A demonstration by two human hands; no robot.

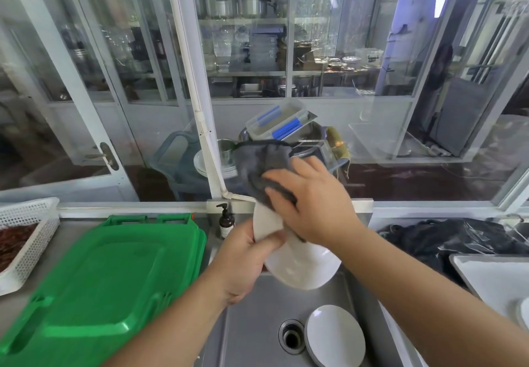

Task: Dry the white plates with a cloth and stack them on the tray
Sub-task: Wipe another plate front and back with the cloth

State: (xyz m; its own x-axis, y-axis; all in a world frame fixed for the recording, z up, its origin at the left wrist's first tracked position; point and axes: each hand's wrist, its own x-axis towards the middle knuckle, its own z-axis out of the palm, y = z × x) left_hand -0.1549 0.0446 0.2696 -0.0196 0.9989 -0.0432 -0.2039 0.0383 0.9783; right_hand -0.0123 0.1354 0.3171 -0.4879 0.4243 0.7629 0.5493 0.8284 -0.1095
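Observation:
My left hand (246, 255) grips the edge of a white plate (303, 263) and holds it tilted above the steel sink (252, 323). My right hand (312, 200) grips a grey cloth (263, 163) and presses it against the upper part of the plate. More white plates (335, 335) lie stacked in the sink beside the drain. A steel tray (486, 278) sits at the right, with the rim of a white plate (523, 312) showing at the frame's edge.
Green plastic boards (94, 281) lie on the counter to the left, beside a white perforated basket (25, 238). A pump bottle (226, 220) stands behind the sink. A black plastic bag (446, 238) lies behind the tray. Glass partitions rise behind the counter.

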